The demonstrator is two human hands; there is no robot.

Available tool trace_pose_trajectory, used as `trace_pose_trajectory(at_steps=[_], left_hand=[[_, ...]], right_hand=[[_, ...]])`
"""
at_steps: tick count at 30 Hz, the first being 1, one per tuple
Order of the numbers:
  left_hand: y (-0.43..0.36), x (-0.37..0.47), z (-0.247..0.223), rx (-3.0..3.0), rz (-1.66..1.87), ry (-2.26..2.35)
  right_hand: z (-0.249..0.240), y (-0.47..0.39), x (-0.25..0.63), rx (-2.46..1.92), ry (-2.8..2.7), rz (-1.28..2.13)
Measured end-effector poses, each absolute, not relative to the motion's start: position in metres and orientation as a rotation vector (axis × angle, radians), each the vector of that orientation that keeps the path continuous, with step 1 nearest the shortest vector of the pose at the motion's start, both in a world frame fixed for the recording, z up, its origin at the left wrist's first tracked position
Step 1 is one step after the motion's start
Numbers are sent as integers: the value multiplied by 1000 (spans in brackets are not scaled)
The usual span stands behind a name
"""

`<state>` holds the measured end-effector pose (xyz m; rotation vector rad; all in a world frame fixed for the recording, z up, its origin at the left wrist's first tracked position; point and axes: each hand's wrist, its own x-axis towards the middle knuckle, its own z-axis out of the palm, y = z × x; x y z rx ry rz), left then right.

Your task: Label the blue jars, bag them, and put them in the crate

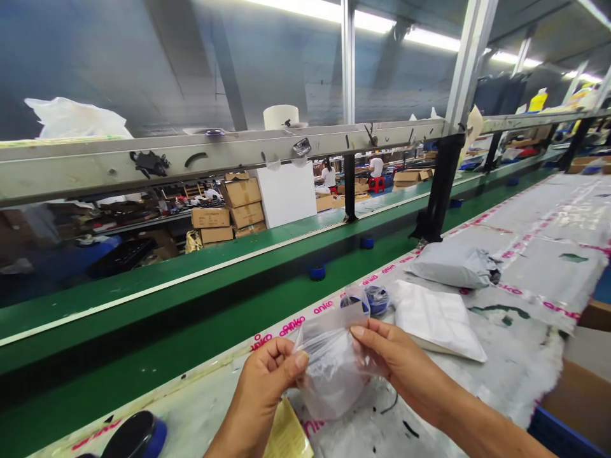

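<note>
A clear plastic bag [329, 372] is stretched between my two hands above the covered bench. My left hand [270, 375] pinches its left edge between thumb and fingers. On the other side my right hand [382, 346] grips the upper right edge. What the bag contains, if anything, I cannot make out. Just beyond it lie blue round parts wrapped in clear plastic [378, 299]. A stack of white flat bags [434, 318] rests to the right of my right hand. Below my left hand is a yellow paper sheet [287, 432], partly hidden.
A green conveyor belt [267, 305] runs along the bench's far side, carrying several blue round parts [317, 273]. A black and blue round part [136, 436] sits at the lower left. A grey plastic bag [451, 266] lies farther right. A dark post [436, 184] stands beside the belt.
</note>
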<state>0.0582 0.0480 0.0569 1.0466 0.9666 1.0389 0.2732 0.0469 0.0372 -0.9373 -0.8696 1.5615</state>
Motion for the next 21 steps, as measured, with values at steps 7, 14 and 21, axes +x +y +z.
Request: trace_pose_trajectory(at_steps=[7,14,21], left_hand=[[49,51,63,935,1118,936],[50,55,57,980,1214,1014],[43,59,56,1028,1178,766]], right_hand=[[40,48,279,-952,-798,1525],[34,40,273,-887,-792,1511],[39,40,268,-875,-805,1512]])
